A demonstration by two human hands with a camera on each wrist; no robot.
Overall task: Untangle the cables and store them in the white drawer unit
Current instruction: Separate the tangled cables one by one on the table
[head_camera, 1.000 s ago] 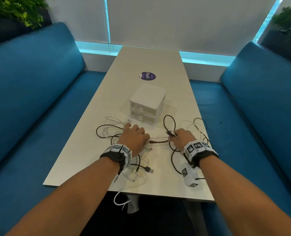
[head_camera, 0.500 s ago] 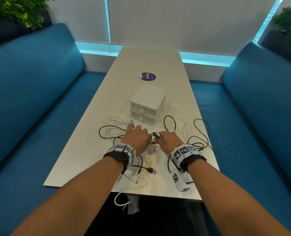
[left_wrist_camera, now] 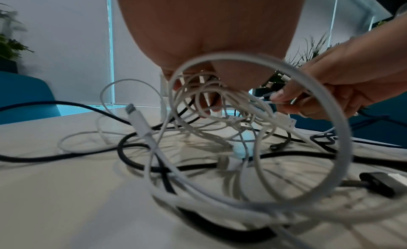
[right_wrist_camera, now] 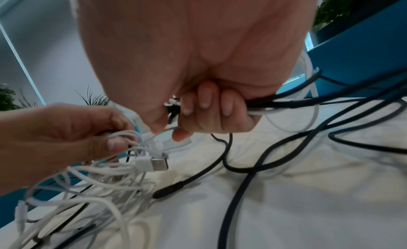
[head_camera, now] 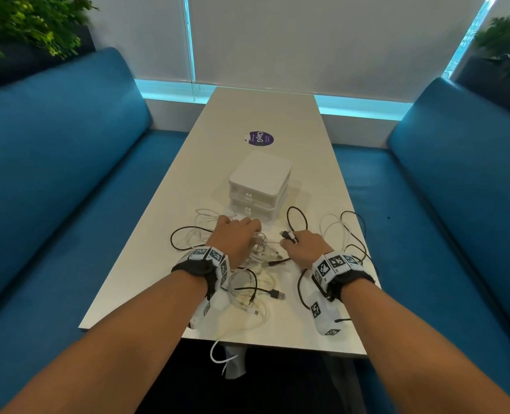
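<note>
The person's left hand was curled round a bunch of white cables at the heart of the tangle, while the right hand closed its fingers on a bundle of black and white leads and pinched one thin white cable end between thumb and forefinger. The two hands sat just beside each other on the table, almost touching. Loose black cable loops trailed out beyond the right hand, and a USB plug lay near the left wrist (a white strand also hung over the table edge below it). The white drawer unit stood just ahead of the left hand's fingertips, both drawers apparently closed.

The likely trouble from here was tightening: if the right hand pulled its pinched end while the left kept the bunch clenched, the loops could cinch into a knot. A hard tug might also drag the hanging strand, or the whole heap, off the near edge, or nudge the drawer unit.
</note>
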